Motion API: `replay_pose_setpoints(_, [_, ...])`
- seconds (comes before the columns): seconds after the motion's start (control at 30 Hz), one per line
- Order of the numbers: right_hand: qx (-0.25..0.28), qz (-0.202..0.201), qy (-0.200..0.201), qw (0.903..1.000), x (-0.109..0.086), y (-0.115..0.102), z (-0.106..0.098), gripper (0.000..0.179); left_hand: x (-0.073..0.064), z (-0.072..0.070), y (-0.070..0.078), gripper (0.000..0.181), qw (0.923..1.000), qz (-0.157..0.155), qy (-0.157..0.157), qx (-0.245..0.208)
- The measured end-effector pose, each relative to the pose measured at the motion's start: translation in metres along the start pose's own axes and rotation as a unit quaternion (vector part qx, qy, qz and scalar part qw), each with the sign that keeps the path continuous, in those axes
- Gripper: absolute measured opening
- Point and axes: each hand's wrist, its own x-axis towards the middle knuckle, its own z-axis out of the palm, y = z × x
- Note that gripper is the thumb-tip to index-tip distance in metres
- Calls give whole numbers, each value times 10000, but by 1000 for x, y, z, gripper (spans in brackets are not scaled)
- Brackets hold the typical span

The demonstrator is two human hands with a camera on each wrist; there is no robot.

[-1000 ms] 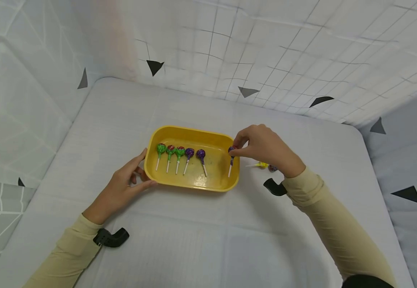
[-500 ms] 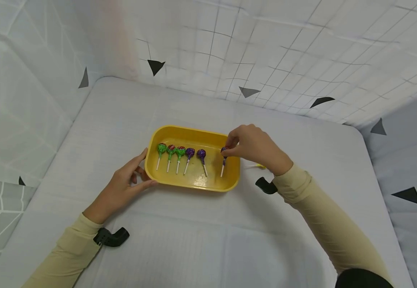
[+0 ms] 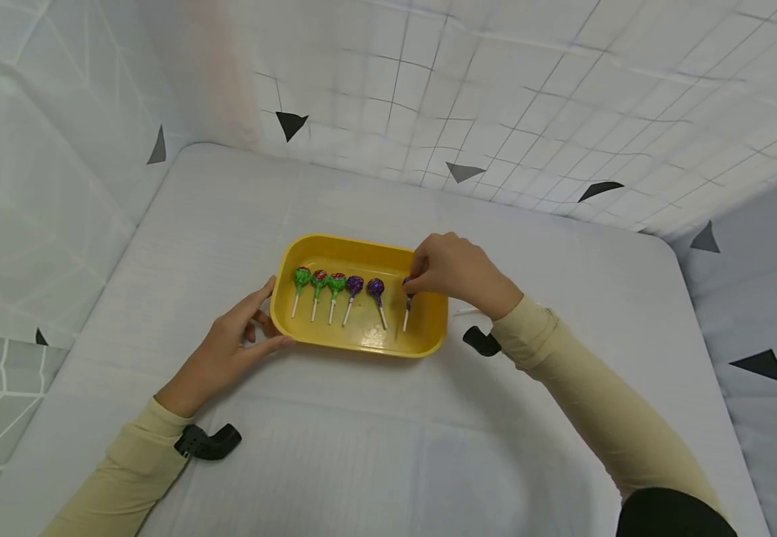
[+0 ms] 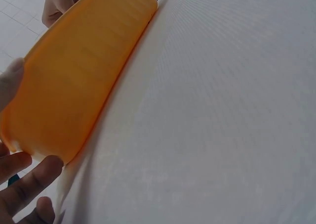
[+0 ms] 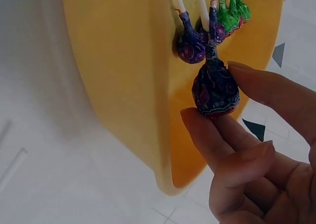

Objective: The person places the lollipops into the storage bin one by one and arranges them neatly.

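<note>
A yellow tray [image 3: 388, 343] holds a row of wrapped lollipops. On its left lie several with green wrappers, such as the green lollipop [image 3: 302, 277]; beside these are two in purple, one of them the purple lollipop [image 3: 376, 287]. My left hand [image 3: 227, 347] holds the tray's near left corner, thumb along the near side and fingers against the end wall. My right hand [image 3: 458, 272] pinches another purple lollipop [image 5: 216, 90] by its head over the tray's right part, its white stick pointing toward me. The right wrist view shows thumb and fingertips around the wrapper.
Just right of the tray, a white stick [image 3: 467, 310] shows on the white-covered table [image 3: 362, 447], the rest hidden behind my right wrist. White sheets [image 3: 388, 89] with black patches rise behind the table and at both sides.
My right hand has moved left over the tray with the purple lollipop, nearer the row. The sweets right of the tray have become mostly covered by my wrist. My left hand stays put.
</note>
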Motion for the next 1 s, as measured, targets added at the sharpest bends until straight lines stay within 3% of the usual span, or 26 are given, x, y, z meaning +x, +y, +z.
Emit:
replay_pose_setpoints(0.53, [-469, 58, -379, 9982, 24, -10, 7, 20, 0, -1, 1, 95, 10000, -39, -19, -5])
replay_pose_setpoints(1.0, [-833, -31, -533, 9951, 31, -26, 8, 26, 0, 0, 0, 96, 10000, 58, 2, -45])
